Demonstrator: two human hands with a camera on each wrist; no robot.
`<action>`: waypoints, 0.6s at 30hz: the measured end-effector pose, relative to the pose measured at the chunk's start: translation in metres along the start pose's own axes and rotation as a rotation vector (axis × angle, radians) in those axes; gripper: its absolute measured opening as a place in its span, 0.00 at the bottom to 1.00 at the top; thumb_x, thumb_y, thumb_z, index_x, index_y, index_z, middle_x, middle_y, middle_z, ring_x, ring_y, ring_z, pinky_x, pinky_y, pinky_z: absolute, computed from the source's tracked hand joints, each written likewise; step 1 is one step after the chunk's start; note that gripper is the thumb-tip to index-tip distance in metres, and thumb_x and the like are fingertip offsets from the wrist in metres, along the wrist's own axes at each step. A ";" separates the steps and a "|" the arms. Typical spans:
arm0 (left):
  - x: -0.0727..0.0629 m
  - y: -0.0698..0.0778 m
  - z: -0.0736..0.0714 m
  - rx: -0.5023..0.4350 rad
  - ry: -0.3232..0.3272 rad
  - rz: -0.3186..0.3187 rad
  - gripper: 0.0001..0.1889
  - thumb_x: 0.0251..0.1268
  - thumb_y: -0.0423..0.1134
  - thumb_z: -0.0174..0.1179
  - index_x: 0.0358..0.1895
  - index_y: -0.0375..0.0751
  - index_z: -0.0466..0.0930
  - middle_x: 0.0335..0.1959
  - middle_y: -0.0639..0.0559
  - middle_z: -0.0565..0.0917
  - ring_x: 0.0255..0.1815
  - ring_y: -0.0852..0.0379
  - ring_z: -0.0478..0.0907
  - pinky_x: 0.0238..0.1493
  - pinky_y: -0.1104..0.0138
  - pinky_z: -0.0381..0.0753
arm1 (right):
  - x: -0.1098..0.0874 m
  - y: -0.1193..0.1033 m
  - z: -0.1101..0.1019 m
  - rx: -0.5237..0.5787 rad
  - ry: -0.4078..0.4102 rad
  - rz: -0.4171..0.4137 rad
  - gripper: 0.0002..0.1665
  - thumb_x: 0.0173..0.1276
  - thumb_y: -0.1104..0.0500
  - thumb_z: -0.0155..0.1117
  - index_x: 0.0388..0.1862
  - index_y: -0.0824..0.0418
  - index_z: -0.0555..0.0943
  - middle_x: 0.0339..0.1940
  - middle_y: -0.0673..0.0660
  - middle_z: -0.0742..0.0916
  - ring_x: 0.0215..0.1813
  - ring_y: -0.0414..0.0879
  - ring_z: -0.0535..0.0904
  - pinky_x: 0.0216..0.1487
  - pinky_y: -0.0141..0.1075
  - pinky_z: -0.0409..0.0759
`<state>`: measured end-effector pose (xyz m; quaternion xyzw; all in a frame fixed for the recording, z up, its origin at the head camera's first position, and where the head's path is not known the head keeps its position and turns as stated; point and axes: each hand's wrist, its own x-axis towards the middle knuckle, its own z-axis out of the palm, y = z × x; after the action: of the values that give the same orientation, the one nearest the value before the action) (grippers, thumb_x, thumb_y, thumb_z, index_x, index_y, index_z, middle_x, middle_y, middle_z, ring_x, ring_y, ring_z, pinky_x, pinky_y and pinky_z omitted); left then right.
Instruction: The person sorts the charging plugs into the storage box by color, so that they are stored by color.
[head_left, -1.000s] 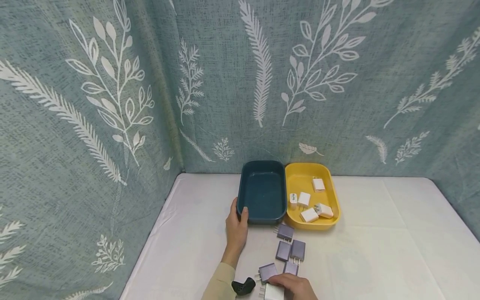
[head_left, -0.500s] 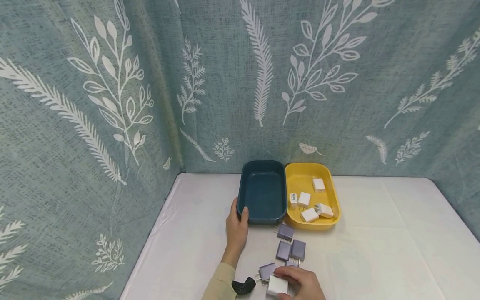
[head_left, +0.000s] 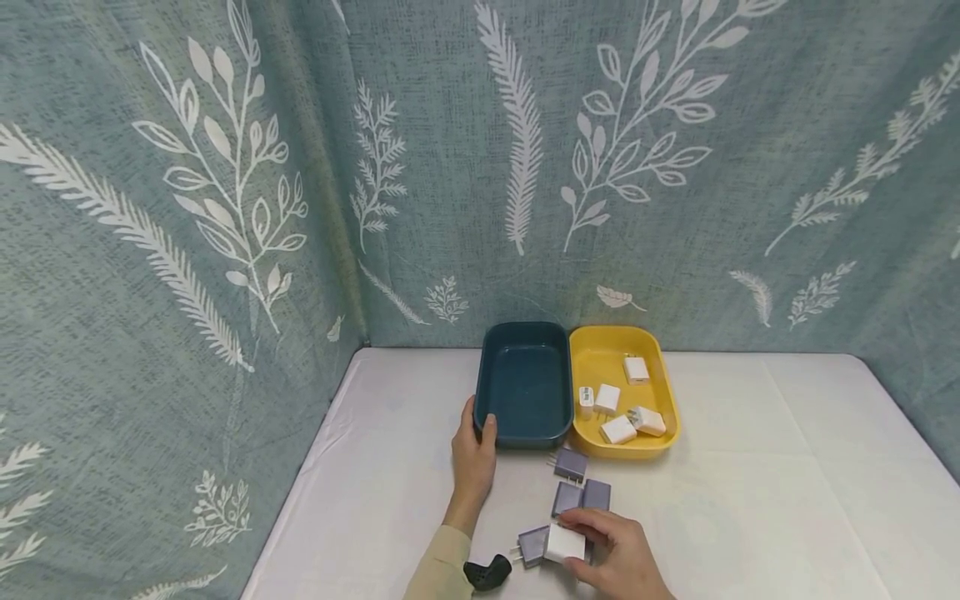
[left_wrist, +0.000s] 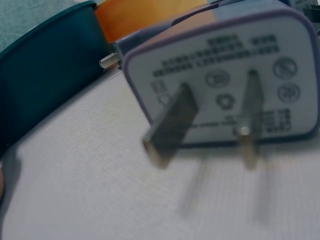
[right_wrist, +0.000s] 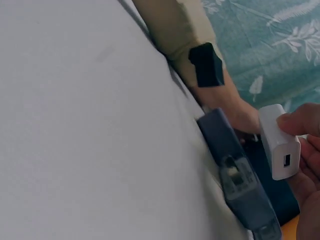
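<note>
My right hand (head_left: pixel 622 557) pinches a white charger plug (head_left: pixel 564 543) between thumb and fingers, above the grey-purple charger plugs (head_left: pixel 533 546) on the table. In the right wrist view, the held white charger (right_wrist: pixel 280 145) shows its USB port, and my thumb presses on its side. My left hand (head_left: pixel 473 458) grips the near left corner of a dark teal tray (head_left: pixel 525 392), with the thumb at its rim. The left wrist view shows a grey-purple charger (left_wrist: pixel 225 85) close up, its two flat prongs towards the camera.
A yellow tray (head_left: pixel 611 343) holding several white chargers stands against the teal tray's right side. More grey-purple chargers (head_left: pixel 572 463) lie in front of the trays. A black device (head_left: pixel 487 573) sits at the left wrist. A leaf-patterned curtain (head_left: pixel 450 167) borders the white table.
My right hand has lifted the white charger from among the grey-purple ones and moved it forward and slightly right. The left hand stays at the teal tray.
</note>
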<state>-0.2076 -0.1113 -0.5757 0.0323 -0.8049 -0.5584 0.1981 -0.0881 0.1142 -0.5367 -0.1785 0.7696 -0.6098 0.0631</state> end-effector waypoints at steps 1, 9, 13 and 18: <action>0.000 0.000 0.000 -0.004 -0.004 -0.002 0.29 0.74 0.46 0.50 0.72 0.38 0.61 0.71 0.41 0.70 0.73 0.46 0.66 0.73 0.51 0.65 | 0.002 0.000 -0.001 0.008 0.016 0.008 0.29 0.50 0.64 0.77 0.52 0.68 0.81 0.49 0.62 0.87 0.52 0.32 0.83 0.54 0.24 0.80; 0.000 0.000 0.000 -0.001 -0.002 -0.013 0.29 0.74 0.46 0.51 0.72 0.36 0.61 0.70 0.42 0.71 0.72 0.47 0.67 0.73 0.51 0.65 | 0.016 0.002 -0.016 0.064 0.176 -0.222 0.29 0.45 0.76 0.75 0.50 0.74 0.80 0.47 0.73 0.85 0.52 0.34 0.84 0.52 0.30 0.82; -0.001 0.001 0.000 0.002 0.005 -0.004 0.29 0.74 0.46 0.51 0.72 0.36 0.62 0.70 0.42 0.71 0.72 0.45 0.68 0.72 0.50 0.66 | 0.022 0.002 -0.023 0.067 0.197 -0.309 0.29 0.44 0.79 0.74 0.50 0.76 0.79 0.46 0.76 0.83 0.53 0.34 0.84 0.52 0.30 0.82; -0.001 0.001 -0.001 -0.002 0.004 -0.011 0.29 0.74 0.46 0.51 0.72 0.37 0.61 0.70 0.42 0.71 0.72 0.45 0.68 0.72 0.50 0.66 | 0.029 0.000 -0.029 0.063 0.242 -0.306 0.29 0.41 0.81 0.73 0.48 0.79 0.79 0.45 0.77 0.84 0.52 0.34 0.84 0.50 0.30 0.83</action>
<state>-0.2066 -0.1111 -0.5745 0.0376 -0.8038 -0.5602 0.1968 -0.1243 0.1308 -0.5263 -0.2167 0.7160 -0.6531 -0.1176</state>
